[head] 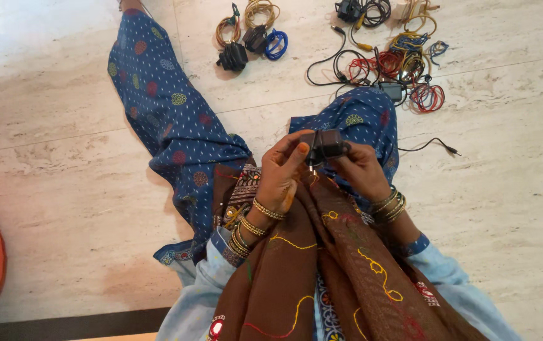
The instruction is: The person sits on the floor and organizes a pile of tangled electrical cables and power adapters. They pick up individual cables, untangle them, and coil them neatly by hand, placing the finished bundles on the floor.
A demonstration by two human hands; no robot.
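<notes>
Two hands: both of mine meet at the centre of the frame, over my lap, closed around one small dark adapter block (325, 145).
Left hand (282, 173): fingers curled, thumb pressed on the left end of the block, holding it firmly.
Right hand (361, 169): fingers wrapped under and behind the right end of the block, also gripping it; I think the thumb sits on top, though the block hides most of it.
Long axis: the block lies roughly level, left to right across the frame, one end in each hand.
Nearer hand: neither; the block sits between the two, touching both.
Thin lead: something pale and thin hangs from the block's lower left edge toward my brown embroidered shawl (322, 265); too small to tell what it is.
Loose black cable (432, 144): lies on the floor right of centre, just beside my right knee, its plug end pointing right, apart from both hands.
Tangled wires (404, 63): a heap of red, yellow, blue and black at upper right, well apart from the grip.
Coiled bundles (252, 35): three or four wound cords with black plugs at upper centre, well beyond my left leg in blue patterned cloth (170, 120).
Floor (63, 189): pale marble tiles.
</notes>
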